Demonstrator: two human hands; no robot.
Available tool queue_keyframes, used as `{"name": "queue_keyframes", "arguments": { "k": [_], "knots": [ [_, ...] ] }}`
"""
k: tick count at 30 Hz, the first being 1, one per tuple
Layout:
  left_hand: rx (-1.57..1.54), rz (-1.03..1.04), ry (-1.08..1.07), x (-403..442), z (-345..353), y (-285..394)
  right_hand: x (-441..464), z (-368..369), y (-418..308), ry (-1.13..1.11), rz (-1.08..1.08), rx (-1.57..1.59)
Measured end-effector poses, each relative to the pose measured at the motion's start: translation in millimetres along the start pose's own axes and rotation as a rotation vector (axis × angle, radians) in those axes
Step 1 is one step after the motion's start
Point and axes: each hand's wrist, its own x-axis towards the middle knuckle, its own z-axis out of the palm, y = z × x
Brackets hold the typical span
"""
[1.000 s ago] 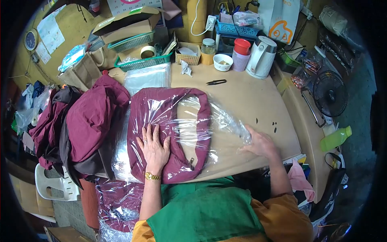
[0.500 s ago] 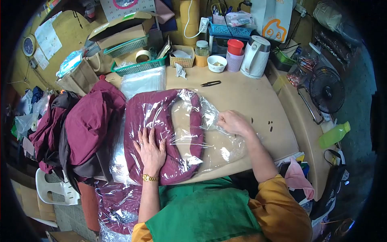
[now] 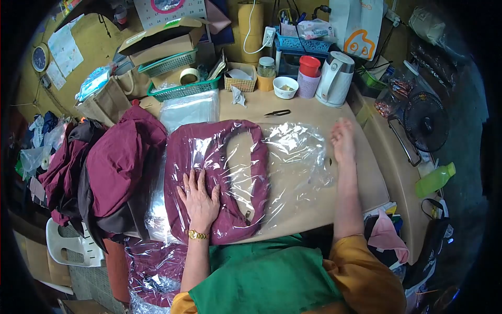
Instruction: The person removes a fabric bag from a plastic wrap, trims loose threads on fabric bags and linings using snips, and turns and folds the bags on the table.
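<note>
A maroon fabric item (image 3: 183, 152) with a broad, strap-like loop lies flat on the table inside a clear plastic bag (image 3: 300, 157). The bag's loose end spreads to the right of the fabric. My left hand (image 3: 201, 206) rests flat on the wrapped fabric, fingers apart, with a gold watch at the wrist. Just beyond the bag's right edge, my right hand (image 3: 342, 141) is raised with its fingers curled and slightly blurred. Whether anything small is in those fingers is hidden.
Maroon and dark cloth (image 3: 117, 162) is heaped on the left, beside a stack of clear plastic bags (image 3: 191, 107). Black thread snips (image 3: 277, 112) lie behind the work. Along the back stand a green basket (image 3: 183, 89), a white bowl (image 3: 285, 88) and a kettle (image 3: 334, 78). A fan (image 3: 426, 123) is at right.
My right hand has moved right and away from the plastic bag's end, which now lies flatter and more spread. My left hand stays on the wrapped fabric.
</note>
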Motion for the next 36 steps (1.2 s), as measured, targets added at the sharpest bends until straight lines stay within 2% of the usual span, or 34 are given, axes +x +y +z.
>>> {"name": "queue_keyframes", "arguments": {
  "k": [1,2,4,5,7,8,9,10,12,13,14,15,16,17,18,20,22,24,25,26,28,30,31,32,33,34,35,36],
  "knots": [
    [0.002,-0.007,-0.005,-0.2,2.3,-1.2,-16.3,10.0,0.9,-0.208,0.062,-0.136],
    [0.001,-0.008,-0.005,0.5,3.2,-1.1,-13.9,8.9,-0.7,-0.209,0.062,-0.137],
    [0.001,0.015,-0.006,-0.2,1.9,-3.6,-5.8,1.1,-4.1,-0.634,0.362,-0.573],
    [-0.022,0.019,-0.024,0.1,-1.2,-3.5,7.6,-9.9,-7.8,-0.646,0.369,-0.575],
    [-0.088,0.013,-0.038,-0.1,-5.5,-3.7,33.4,-31.8,-9.8,-0.167,-0.088,0.112],
    [-0.136,0.000,-0.037,-2.1,-10.5,-0.1,23.4,-30.4,-9.6,-0.181,-0.078,0.113],
    [-0.218,-0.021,-0.084,-3.7,-29.1,14.8,4.5,-29.5,-12.8,-0.114,0.082,-0.211],
    [-0.243,0.142,-0.110,-4.0,-44.2,30.1,-11.9,-27.6,-12.1,-0.043,0.232,-0.533],
    [-0.426,0.353,-0.286,-12.2,-65.0,82.1,-38.2,-29.8,24.5,-0.531,0.514,-0.596],
    [-0.710,0.405,-0.320,-18.6,-50.6,103.2,-57.5,-31.6,48.2,-0.705,0.489,-0.393],
    [-0.653,0.455,-0.356,-19.8,-30.9,120.0,-75.1,-26.4,65.9,-0.869,0.462,-0.185],
    [-0.802,0.441,-0.209,-9.8,-2.2,131.4,-93.6,1.1,53.0,-0.873,0.470,-0.187],
    [-0.987,0.384,-0.125,8.9,6.2,136.6,-113.8,40.1,20.5,-0.811,0.309,-0.097],
    [-1.121,0.142,-0.350,36.0,-14.0,144.6,-121.9,62.5,0.0,-0.741,0.145,-0.006],
    [-1.438,0.059,-0.327,52.5,-48.0,148.7,-116.5,61.2,-6.1,-0.735,0.144,-0.002],
    [-2.112,-0.079,-0.229,85.5,-115.5,156.8,-99.8,46.7,-22.6,-0.318,-0.127,-0.323],
    [-2.279,0.166,-0.059,101.9,-165.7,137.8,-97.4,27.6,1.2,-0.233,-0.086,-0.388],
    [-2.473,0.194,0.042,107.8,-182.4,110.4,-106.6,14.2,23.2,-0.255,0.160,-0.266],
    [-2.465,0.066,0.137,103.7,-181.7,98.4,-108.6,12.3,26.3,-0.257,0.241,-0.225],
    [-2.552,0.118,0.100,101.9,-167.8,81.5,-111.6,14.3,20.0,-0.318,0.249,-0.236],
    [-2.589,-0.045,0.063,82.6,-127.1,47.1,-119.1,19.8,4.2,-0.438,0.270,-0.258],
    [-2.552,-0.236,0.123,45.3,-81.9,10.0,-120.5,24.5,-3.4,-0.564,0.293,-0.280],
    [-2.617,-0.435,0.107,21.4,-59.4,-16.0,-107.6,12.9,1.3,-0.556,0.110,-0.302],
    [-2.671,-0.636,0.091,0.1,-46.8,-36.9,-93.4,4.5,-14.9,-0.485,0.073,-0.736],
    [-2.575,-0.797,0.136,-15.1,-52.5,-43.2,-79.3,-4.0,-31.1,-0.430,0.073,-1.167],
    [-2.471,-0.956,0.183,-28.6,-57.8,-48.6,-70.0,-7.1,-36.6,-0.395,-0.166,-1.536],
    [-2.393,-0.672,0.070,-40.7,-50.4,-63.3,-64.9,1.6,-38.4,-0.397,-0.160,-1.540],
    [-2.265,-0.600,0.039,-41.0,-51.2,-74.1,-59.3,16.6,-38.5,-0.427,-0.285,-1.515]
  ]
}}
